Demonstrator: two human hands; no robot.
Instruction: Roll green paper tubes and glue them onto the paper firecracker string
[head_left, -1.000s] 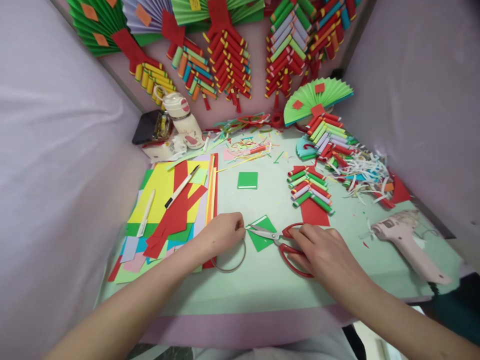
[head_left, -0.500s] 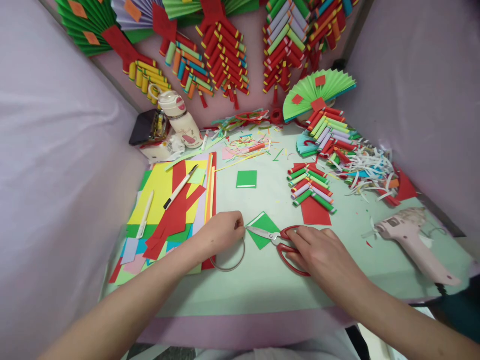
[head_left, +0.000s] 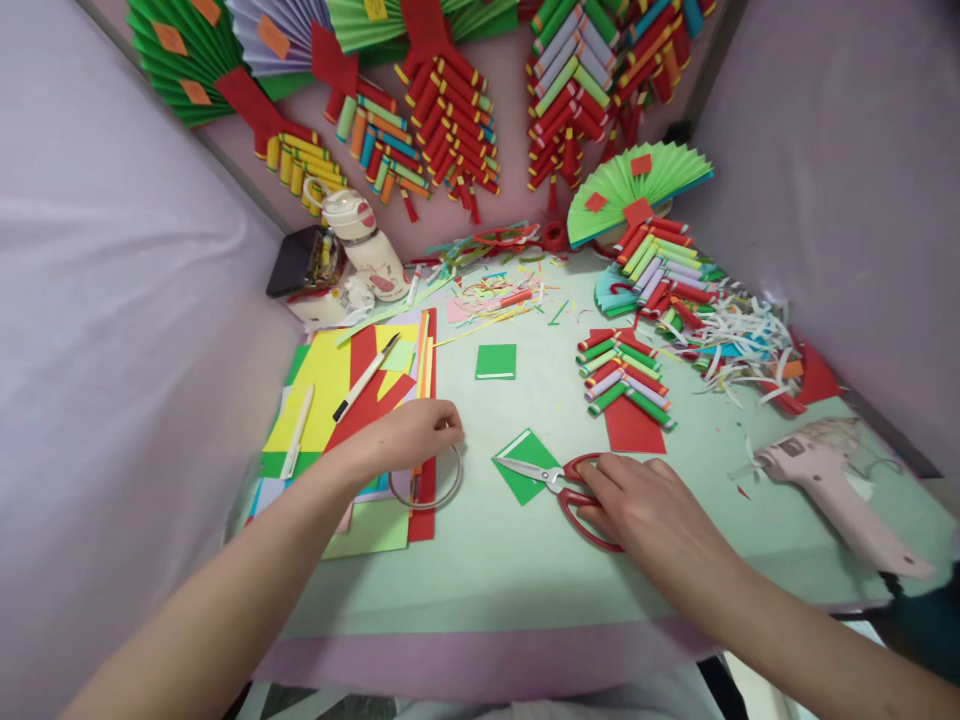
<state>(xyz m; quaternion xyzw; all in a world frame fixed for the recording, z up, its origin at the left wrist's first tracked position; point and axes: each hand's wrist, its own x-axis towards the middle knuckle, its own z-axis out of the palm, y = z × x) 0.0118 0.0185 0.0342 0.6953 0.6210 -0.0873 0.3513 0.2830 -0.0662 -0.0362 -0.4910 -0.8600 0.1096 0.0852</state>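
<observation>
Scissors (head_left: 553,479) sit in my right hand (head_left: 637,500), and a green paper square (head_left: 524,490) lies right under their blades, turned so it looks like a diamond. The scissors' tip is just by the square's left corner. A white line runs along the square's top left side. My right fingers are wrapped around the red handles, and the blades look closed.

My left hand (head_left: 421,432) is left of the scissors, apart from the green square, with its fingers curled in. I can't tell if it pinches anything. A bracelet (head_left: 431,506) hangs around that wrist.

Farther left of the scissors, a pile of colored paper (head_left: 322,370) lies partly under my left arm, with a thin white tool (head_left: 366,378) on top. Past the scissors, away from me, is another green square (head_left: 495,362). Little paper rolls (head_left: 637,386) on a red card (head_left: 634,432) lie past the scissors to the right. Far right of the scissors is a glue gun (head_left: 840,490).

Pale green tabletop (head_left: 540,580) shows between the scissors and the near edge, and some between the scissors and the other square.
</observation>
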